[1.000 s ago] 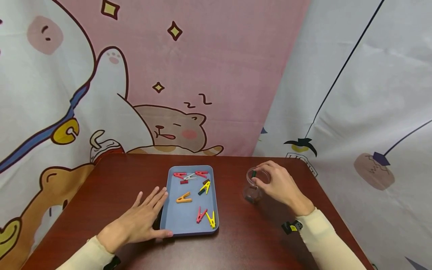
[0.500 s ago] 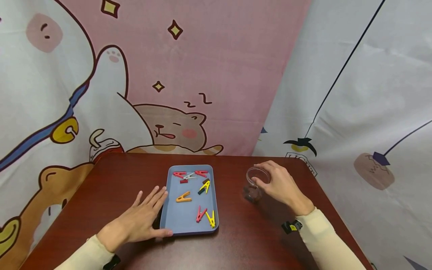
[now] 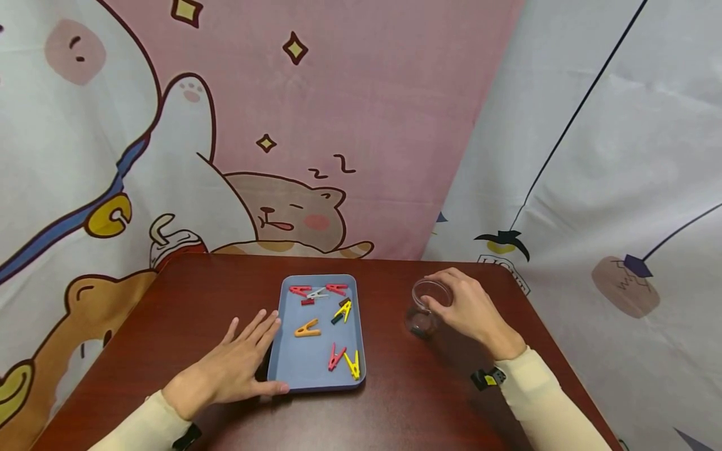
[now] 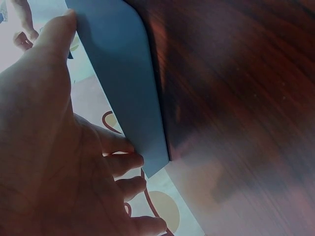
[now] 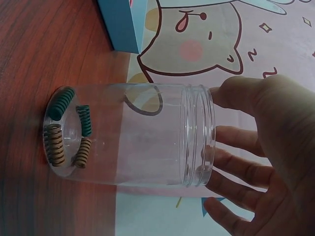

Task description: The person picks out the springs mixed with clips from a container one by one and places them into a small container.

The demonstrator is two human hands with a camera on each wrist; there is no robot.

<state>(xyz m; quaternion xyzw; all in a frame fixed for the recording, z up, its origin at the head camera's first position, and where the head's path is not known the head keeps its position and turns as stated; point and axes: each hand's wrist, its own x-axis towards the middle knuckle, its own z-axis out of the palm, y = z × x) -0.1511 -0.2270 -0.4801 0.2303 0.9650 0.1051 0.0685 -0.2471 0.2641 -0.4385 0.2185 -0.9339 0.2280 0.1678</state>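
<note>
My left hand (image 3: 225, 369) rests against the left side of a blue-grey tray (image 3: 316, 379), its fingers spread and its thumb at the near left corner. Inside the tray lie several plastic clips, among them an orange clip (image 3: 307, 328) and a yellow clip (image 3: 352, 365). Small coil springs lie there too, including a dark red one (image 3: 307, 302) and a dark green one (image 3: 336, 319). My right hand (image 3: 465, 307) is at the mouth of a clear jar (image 5: 147, 142), fingers apart, touching the rim and holding nothing visible. Green springs (image 5: 62, 103) and brown springs (image 5: 56, 145) lie on the jar's bottom.
The tray and the upright jar stand apart on a dark reddish wooden table (image 3: 389, 401), the jar to the right. Behind the table's far edge hangs a printed curtain (image 3: 389, 125) with cartoon cats.
A dark green spring pinched by my right hand over the jar's mouth has been let go and is no longer between the fingers. My left hand and the tray have stayed put.
</note>
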